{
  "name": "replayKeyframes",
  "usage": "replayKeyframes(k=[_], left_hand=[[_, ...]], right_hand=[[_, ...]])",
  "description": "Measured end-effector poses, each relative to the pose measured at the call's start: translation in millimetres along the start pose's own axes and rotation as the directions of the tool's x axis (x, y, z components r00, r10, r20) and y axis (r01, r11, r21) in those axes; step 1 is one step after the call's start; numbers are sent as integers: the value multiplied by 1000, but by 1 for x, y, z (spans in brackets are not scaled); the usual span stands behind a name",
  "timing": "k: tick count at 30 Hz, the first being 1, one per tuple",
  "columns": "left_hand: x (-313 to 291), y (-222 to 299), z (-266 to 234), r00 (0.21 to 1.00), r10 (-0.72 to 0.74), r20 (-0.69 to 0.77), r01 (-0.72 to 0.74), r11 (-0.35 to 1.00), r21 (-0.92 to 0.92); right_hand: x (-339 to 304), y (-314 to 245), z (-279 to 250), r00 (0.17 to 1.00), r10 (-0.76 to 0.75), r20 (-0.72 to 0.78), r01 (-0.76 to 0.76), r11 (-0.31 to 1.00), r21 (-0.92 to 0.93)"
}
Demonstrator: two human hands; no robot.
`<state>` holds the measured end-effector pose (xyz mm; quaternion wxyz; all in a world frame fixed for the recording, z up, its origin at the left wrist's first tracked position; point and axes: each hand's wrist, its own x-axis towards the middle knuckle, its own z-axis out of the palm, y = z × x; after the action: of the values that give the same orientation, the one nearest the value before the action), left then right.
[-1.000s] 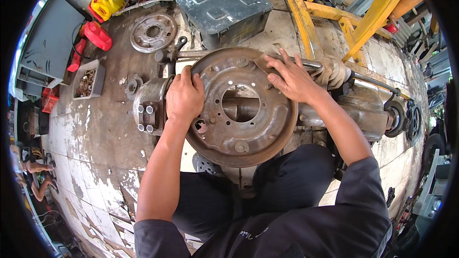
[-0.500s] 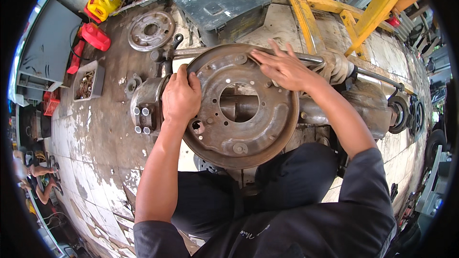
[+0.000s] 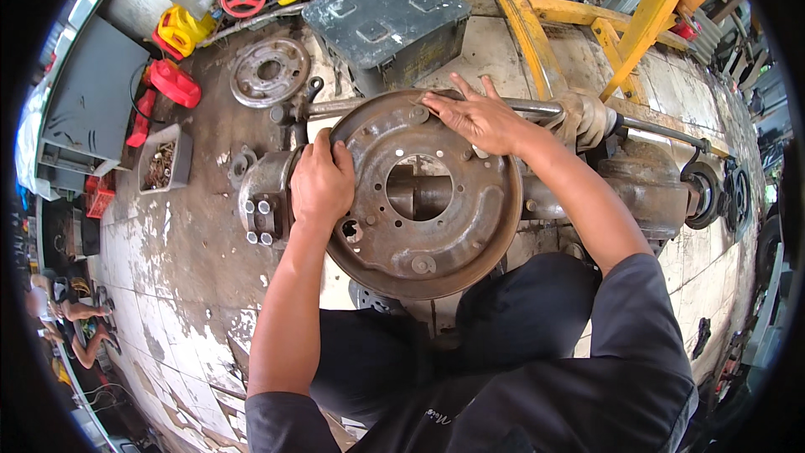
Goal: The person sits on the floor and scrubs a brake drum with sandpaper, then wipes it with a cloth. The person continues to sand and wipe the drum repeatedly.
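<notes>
A round, rusty brown drum brake backing plate (image 3: 475, 239), with a large centre hole and smaller holes around it, stands in front of my knees. My left hand (image 3: 323, 183) is closed round its left rim, thumb on the near face. Across the upper right rim lies my right hand (image 3: 485, 124), its fingers spread and stretched out. Behind the plate runs a heavy axle housing (image 3: 641, 189), partly seen through the centre hole. At the plate's left is a metal end piece with several bolt heads (image 3: 264, 207).
Beyond the plate are a dark metal box (image 3: 390, 13), a round steel wheel disc (image 3: 268, 73) and a yellow frame (image 3: 528, 29). On the left stand a grey bin of small parts (image 3: 165, 159) and a red container (image 3: 174, 84). A long rod (image 3: 537, 106) lies behind the plate.
The plate has turned very slightly counter-clockwise, and my right hand has shifted a little left with its top rim. My left hand keeps its hold. The whole view has shifted slightly.
</notes>
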<state>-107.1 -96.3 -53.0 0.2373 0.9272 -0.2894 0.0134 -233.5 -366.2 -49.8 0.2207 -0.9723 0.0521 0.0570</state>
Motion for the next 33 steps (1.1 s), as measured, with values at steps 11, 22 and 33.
replayKeyframes(k=[11,22,33], left_hand=[[-3,2,0,1000,-8,21,8,1000,-4],[0,7,-3,999,-25,44,25,1000,-4],[-2,7,-5,995,-71,73,72,997,-12]], right_hand=[[-7,11,0,999,-31,-20,32,999,15],[-32,14,-2,1000,-5,-30,4,1000,-28],[-74,14,10,992,42,-118,-57,990,-130]])
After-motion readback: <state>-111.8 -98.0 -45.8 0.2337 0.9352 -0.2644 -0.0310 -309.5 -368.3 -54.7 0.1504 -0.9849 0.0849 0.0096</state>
